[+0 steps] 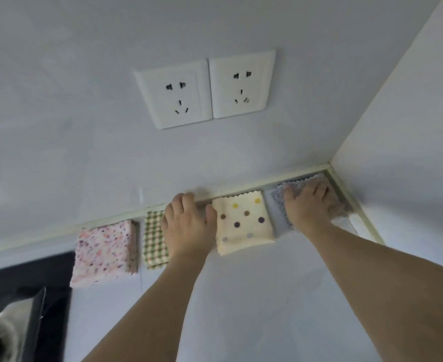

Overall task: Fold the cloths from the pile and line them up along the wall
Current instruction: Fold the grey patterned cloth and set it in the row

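Observation:
Several folded cloths lie in a row along the foot of the wall. From the left: a pink speckled cloth (104,253), a green checked cloth (153,241), a cream cloth with coloured dots (245,223), and a grey-blue cloth (280,198) in the corner. My left hand (187,226) presses flat on the right part of the green checked cloth, its fingertips at the wall. My right hand (308,207) lies flat on the grey-blue cloth, fingers spread towards the corner. The pile is out of view.
Two white wall sockets (207,90) sit above the row. A side wall (411,152) closes the corner on the right. A black hob with a metal pot (19,317) is at the lower left. The white counter (254,296) runs towards me between my forearms.

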`<state>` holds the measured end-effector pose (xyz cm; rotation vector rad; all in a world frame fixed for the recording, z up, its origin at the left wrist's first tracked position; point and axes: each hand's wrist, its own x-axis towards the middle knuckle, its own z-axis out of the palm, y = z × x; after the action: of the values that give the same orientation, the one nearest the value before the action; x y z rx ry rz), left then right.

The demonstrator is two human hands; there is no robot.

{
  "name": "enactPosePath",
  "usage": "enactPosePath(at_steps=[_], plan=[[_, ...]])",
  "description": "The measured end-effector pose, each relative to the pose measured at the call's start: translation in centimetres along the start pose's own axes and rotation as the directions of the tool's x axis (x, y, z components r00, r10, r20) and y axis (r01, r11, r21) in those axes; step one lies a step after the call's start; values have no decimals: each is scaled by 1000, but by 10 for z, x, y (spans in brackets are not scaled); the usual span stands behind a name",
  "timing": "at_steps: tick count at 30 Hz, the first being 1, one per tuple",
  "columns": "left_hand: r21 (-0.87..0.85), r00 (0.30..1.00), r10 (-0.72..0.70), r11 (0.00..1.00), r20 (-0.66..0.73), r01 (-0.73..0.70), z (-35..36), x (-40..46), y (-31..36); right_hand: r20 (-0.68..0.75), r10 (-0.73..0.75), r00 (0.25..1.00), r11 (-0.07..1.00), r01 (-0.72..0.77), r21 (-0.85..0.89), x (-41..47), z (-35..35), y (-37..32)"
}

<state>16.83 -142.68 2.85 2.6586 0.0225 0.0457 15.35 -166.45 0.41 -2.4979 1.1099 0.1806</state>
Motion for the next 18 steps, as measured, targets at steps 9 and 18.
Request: enactPosePath(at_steps=[9, 18], plan=[[167, 909, -415, 895, -21, 413, -23, 5, -95, 108, 82, 991, 996, -79, -32, -11, 19, -29], [143, 801, -586, 809, 124, 570, -7, 2, -108, 166, 112, 980, 993, -104, -55, -21, 27, -39]])
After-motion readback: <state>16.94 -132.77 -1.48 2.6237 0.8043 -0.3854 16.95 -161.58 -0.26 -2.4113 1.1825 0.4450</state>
